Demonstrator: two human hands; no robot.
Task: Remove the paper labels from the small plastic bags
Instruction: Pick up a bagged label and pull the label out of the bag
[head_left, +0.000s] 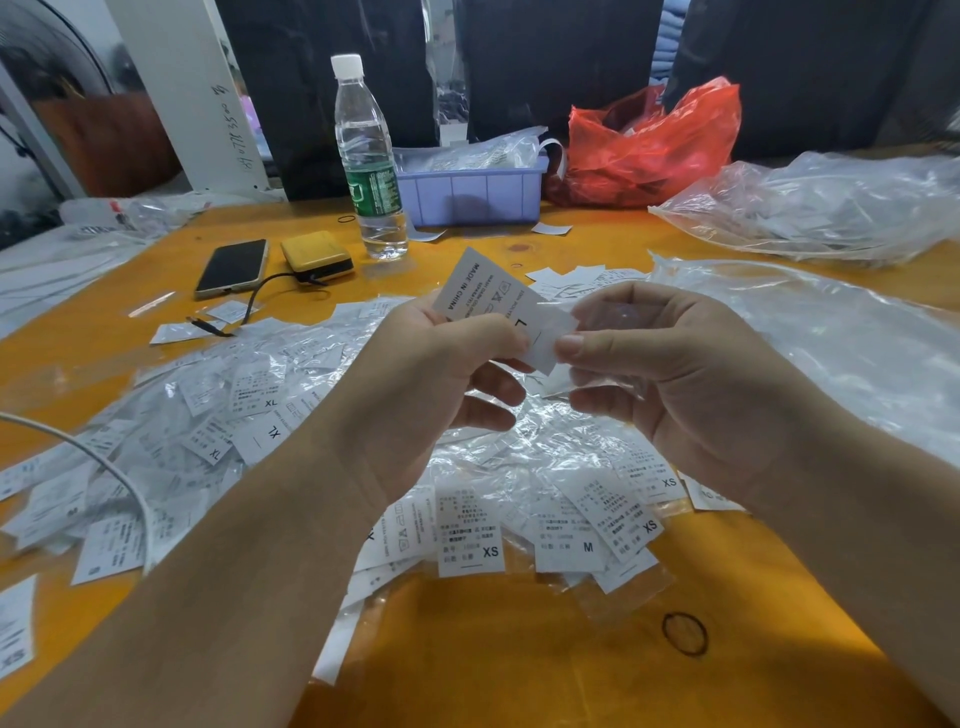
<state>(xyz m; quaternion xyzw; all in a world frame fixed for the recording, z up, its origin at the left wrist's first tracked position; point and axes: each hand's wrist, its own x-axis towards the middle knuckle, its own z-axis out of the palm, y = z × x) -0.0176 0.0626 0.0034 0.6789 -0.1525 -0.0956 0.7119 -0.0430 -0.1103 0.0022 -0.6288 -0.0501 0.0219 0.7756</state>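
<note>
Dozens of bagged labels (470, 530) lie heaped across the orange bench (493, 649), and one is up in the air between both hands. The left hand (415, 395) pinches a white paper label (493, 301) — "MADE IN CHINA" printed along one edge — thumb over curled fingers, with most of the label standing clear above the grip. The right hand (691, 384) has its thumb and forefinger closed on the label's lower corner, and the small plastic bag (613, 374), thin and nearly invisible, looks to be gathered under those same fingers; whether the label is wholly out of the bag I cannot tell.

To do this step cleanly, I'd say the right hand should let go of the paper and hold only the film, so the left can draw the label straight out along its length rather than at an angle — a skewed pull would likely crease it or snag the bag's mouth. Behind them stand a water bottle (369, 156), a purple tray (472, 192) and a red bag (654, 140).
</note>
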